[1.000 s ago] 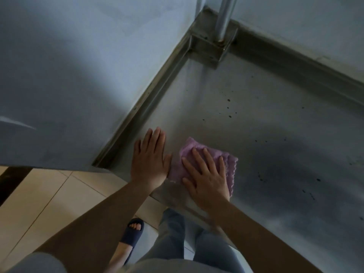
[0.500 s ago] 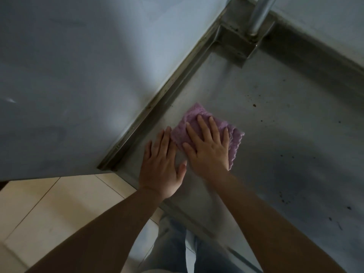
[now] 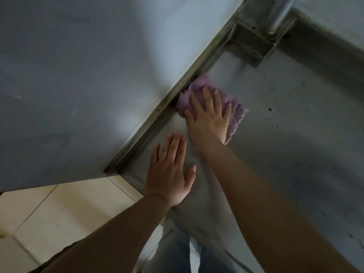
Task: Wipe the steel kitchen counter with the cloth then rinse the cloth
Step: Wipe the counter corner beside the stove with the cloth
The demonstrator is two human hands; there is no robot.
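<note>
Along the worktop's (image 3: 285, 134) left edge, the right hand (image 3: 208, 121) presses the purple cloth (image 3: 199, 85) flat, fingers spread; the left hand (image 3: 169, 174) rests flat, spread, near the front edge.

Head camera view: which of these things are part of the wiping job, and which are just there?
Part of the job:
purple cloth, pressed flat by the right hand
steel counter, speckled with dark spots
left hand, resting flat on the counter

Just there:
metal post in the corner
tiled floor
</note>
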